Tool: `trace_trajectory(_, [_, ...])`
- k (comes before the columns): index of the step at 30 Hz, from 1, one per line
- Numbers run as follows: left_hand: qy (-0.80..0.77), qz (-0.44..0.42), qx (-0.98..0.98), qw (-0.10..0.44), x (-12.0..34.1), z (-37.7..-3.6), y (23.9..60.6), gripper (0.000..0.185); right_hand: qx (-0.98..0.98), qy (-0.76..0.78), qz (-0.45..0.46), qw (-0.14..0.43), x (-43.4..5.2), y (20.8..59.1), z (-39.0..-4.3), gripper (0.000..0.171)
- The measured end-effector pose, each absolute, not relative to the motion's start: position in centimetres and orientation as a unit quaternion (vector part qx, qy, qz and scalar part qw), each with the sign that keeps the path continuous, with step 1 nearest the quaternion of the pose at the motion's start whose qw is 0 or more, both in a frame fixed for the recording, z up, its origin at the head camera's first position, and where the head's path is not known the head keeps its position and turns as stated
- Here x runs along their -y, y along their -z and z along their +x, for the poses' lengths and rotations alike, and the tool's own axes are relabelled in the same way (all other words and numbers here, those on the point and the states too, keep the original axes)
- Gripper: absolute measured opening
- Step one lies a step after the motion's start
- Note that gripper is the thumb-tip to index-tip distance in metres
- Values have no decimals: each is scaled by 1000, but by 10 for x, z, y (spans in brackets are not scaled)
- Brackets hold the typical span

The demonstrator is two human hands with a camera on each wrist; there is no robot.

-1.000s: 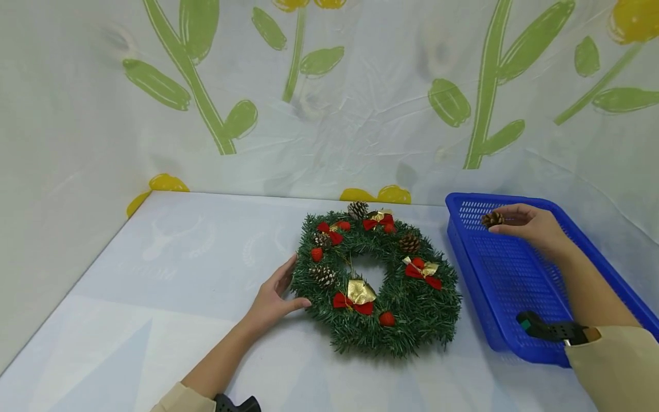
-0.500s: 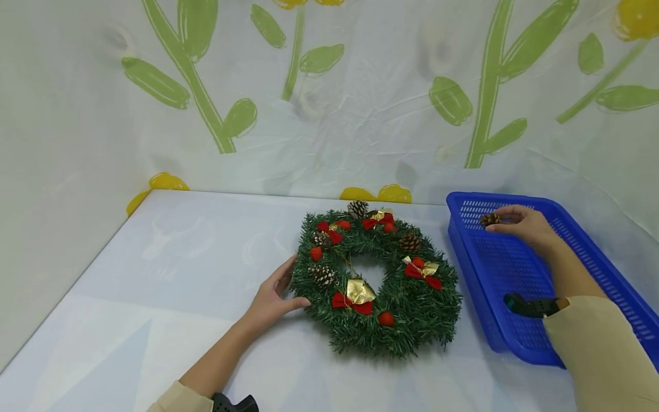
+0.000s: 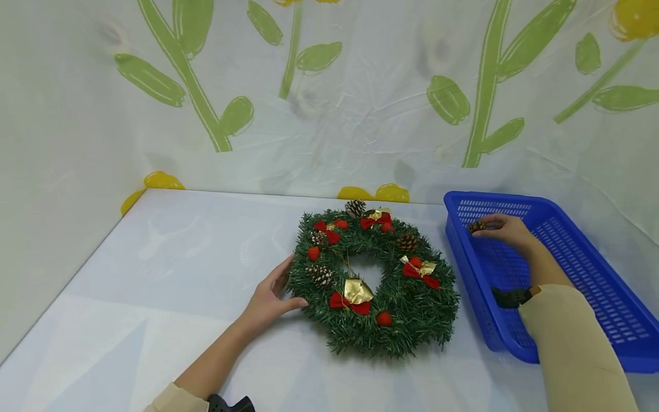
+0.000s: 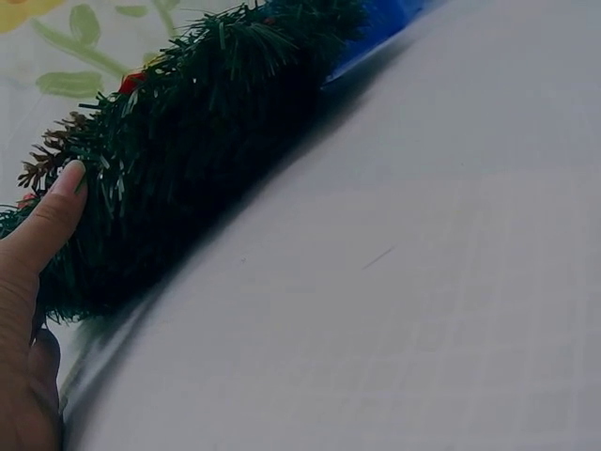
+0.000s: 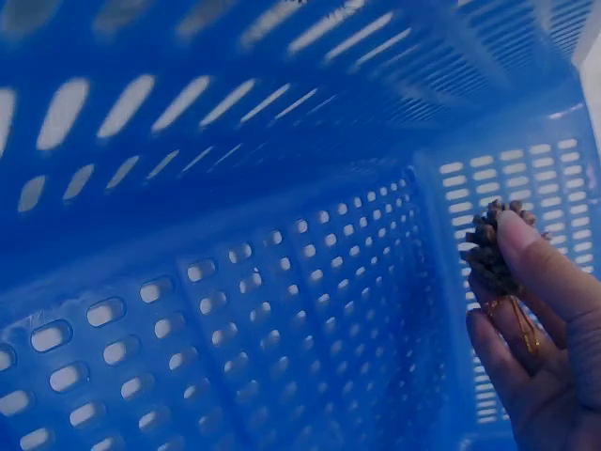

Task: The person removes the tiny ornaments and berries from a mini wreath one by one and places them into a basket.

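A green wreath (image 3: 373, 280) with red bows, a gold bell and pine cones lies flat on the white table (image 3: 170, 286). My left hand (image 3: 270, 298) rests open against its left edge, fingers straight; the left wrist view shows a fingertip (image 4: 68, 180) touching the wreath's needles (image 4: 197, 141). My right hand (image 3: 501, 229) is down inside the blue basket (image 3: 582, 269) near its far left corner, pinching a small brown pine cone (image 3: 476, 226). In the right wrist view the fingers (image 5: 540, 272) hold the pine cone (image 5: 493, 249) close to the basket's perforated wall (image 5: 282, 310).
A white backdrop printed with green stems and yellow flowers (image 3: 329, 91) rises behind and to the left of the table. The basket sits at the table's right side, close beside the wreath. Bare tabletop spreads left of the wreath.
My right hand with the pine cone has sunk lower and a little leftward into the basket's far corner. The left hand and wreath have stayed put.
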State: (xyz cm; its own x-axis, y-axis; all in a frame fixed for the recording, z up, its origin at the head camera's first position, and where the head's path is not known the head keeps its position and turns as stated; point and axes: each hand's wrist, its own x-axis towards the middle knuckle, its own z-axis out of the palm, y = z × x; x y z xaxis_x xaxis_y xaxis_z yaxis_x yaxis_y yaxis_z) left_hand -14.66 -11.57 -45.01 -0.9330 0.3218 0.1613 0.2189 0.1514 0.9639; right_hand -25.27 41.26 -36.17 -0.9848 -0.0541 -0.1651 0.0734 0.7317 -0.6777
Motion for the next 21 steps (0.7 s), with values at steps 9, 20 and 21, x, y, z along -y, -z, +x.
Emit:
trace_trajectory(9, [-628, 184, -755, 42, 117, -144, 449, 95, -932, 340, -15, 125, -412, 368, -256, 63])
trace_trajectory(20, [-629, 190, -752, 46, 117, -144, 448, 95, -924, 358, 3, 133, -414, 365, -255, 71])
trace_trajectory(21, [-628, 191, -753, 46, 117, -145, 448, 95, -923, 361, 1, 132, -414, 364, -255, 71])
